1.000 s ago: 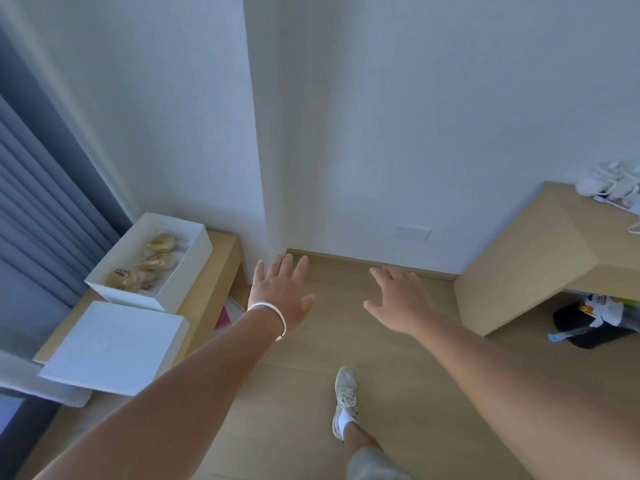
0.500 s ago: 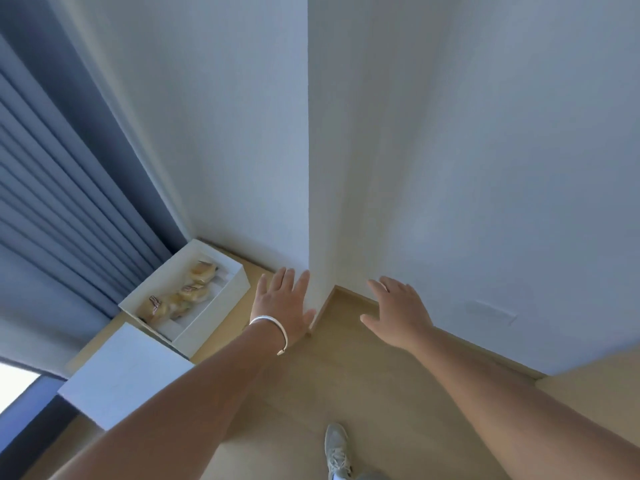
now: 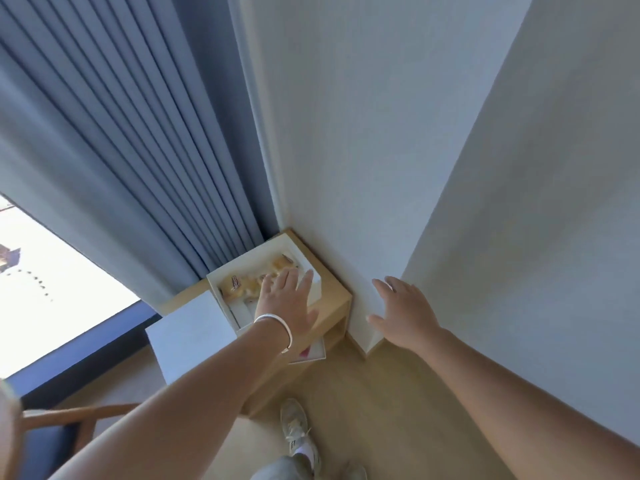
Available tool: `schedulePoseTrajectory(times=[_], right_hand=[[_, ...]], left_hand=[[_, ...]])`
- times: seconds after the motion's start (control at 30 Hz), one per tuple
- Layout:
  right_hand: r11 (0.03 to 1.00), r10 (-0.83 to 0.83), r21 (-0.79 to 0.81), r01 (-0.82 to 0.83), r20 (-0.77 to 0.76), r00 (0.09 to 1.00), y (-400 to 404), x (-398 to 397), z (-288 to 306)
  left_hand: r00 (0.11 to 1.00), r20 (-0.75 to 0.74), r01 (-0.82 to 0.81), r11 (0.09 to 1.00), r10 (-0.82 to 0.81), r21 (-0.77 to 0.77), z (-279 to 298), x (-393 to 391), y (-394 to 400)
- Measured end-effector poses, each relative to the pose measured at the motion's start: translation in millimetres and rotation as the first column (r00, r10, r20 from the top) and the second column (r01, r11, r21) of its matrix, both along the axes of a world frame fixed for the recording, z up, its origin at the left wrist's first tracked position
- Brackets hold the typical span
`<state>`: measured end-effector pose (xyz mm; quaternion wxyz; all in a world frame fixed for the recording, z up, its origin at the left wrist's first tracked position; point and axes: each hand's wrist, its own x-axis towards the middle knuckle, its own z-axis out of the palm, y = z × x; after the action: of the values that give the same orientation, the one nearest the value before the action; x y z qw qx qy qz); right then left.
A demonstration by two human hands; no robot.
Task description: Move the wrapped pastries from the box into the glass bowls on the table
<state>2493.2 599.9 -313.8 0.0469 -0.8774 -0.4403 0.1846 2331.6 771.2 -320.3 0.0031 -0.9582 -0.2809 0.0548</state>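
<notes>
Over box (image 3: 313, 284), both hands flat.

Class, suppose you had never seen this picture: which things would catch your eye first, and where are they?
The left hand, fingers spread, reaches over the open white box of wrapped pastries on a wooden side table in the corner. Blue curtains fill the upper left; the right hand hovers open by the wall.

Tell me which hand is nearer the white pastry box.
Left. The left hand reaches over the white pastry box with straight fingers; the right hand hangs open off to its right, before the wall corner.
</notes>
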Motion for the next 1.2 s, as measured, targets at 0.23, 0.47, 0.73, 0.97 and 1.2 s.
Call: schedulePoseTrajectory(times=[0.23, 0.47, 0.73, 0.97, 1.2], right_hand=[[0.978, 0.207, 0.003, -0.207, 0.011, 0.978, 128, -2, -12], [0.932, 0.356, -0.08, -0.354, 0.007, 0.935, 239, -6, -22], [0.883, 0.431, -0.163, -0.441, -0.091, 0.898, 303, -12, -66], [0.822, 0.494, -0.24, -0.516, -0.15, 0.856, 335, 7, -123], [0.742, 0.592, -0.251, -0.622, -0.19, 0.783, 372, 32, -190]], left_hand=[[0.979, 0.021, -0.2, 0.978, 0.201, -0.063, -23, -24, 100], [0.924, 0.035, -0.372, 0.916, 0.381, -0.15, -53, -45, 193], [0.906, -0.037, -0.418, 0.88, 0.421, -0.226, -101, -59, 233], [0.891, -0.086, -0.444, 0.819, 0.445, -0.364, -155, -42, 244], [0.866, -0.128, -0.49, 0.769, 0.483, -0.411, -217, -20, 260]])
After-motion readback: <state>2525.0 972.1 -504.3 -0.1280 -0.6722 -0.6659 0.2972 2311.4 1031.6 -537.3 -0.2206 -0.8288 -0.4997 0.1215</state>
